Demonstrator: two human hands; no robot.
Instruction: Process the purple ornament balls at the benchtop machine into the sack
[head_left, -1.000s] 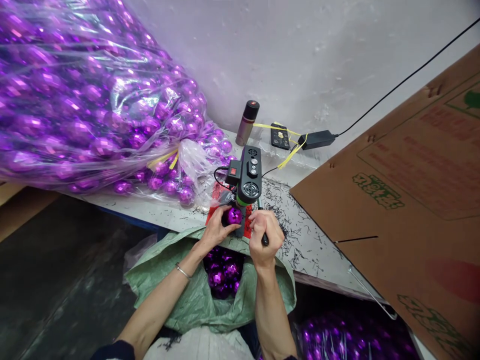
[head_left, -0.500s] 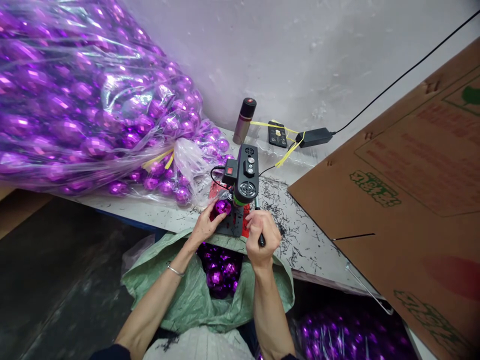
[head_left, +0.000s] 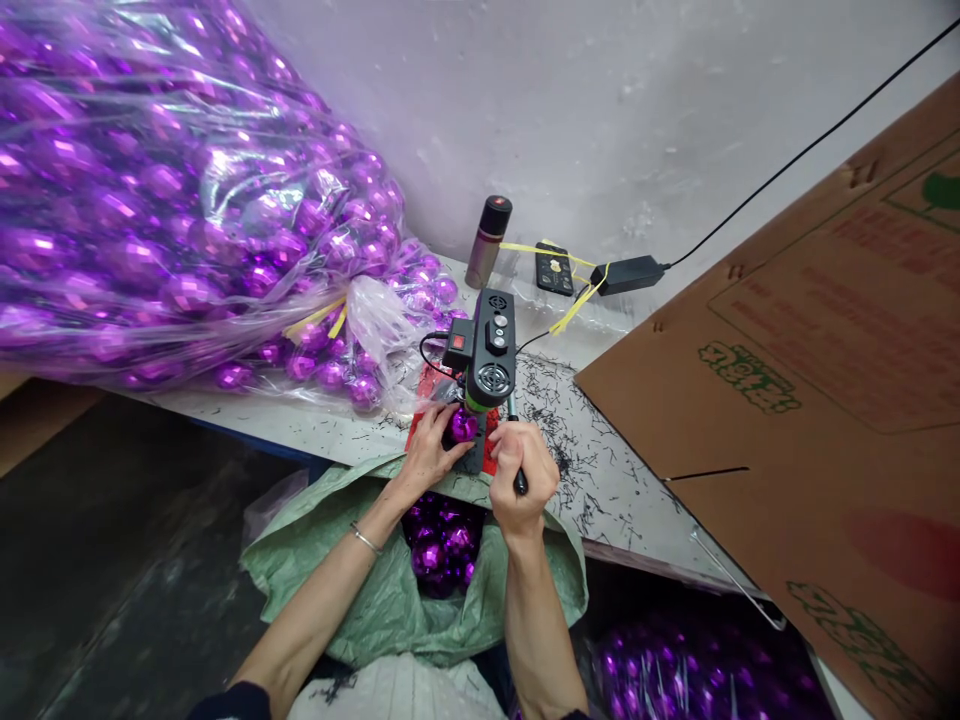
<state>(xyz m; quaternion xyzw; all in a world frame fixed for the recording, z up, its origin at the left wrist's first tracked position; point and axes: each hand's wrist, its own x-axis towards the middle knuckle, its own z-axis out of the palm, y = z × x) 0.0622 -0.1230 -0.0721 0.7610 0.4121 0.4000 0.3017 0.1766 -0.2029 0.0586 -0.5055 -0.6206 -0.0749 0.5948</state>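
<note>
Left hand (head_left: pixel 424 456) pinching one purple ball (head_left: pixel 463 425) — right hand (head_left: pixel 528 470) clenched round one black handle (head_left: pixel 520 485).

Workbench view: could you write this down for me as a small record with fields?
Left grip: on a purple faceted ball, by the black machine
Right grip: closed around a black handle
Near edge: open green sack, purple balls inside
Left side: clear bag full of purple balls
Right side: cardboard box
Scattered: thin dark bits
</note>
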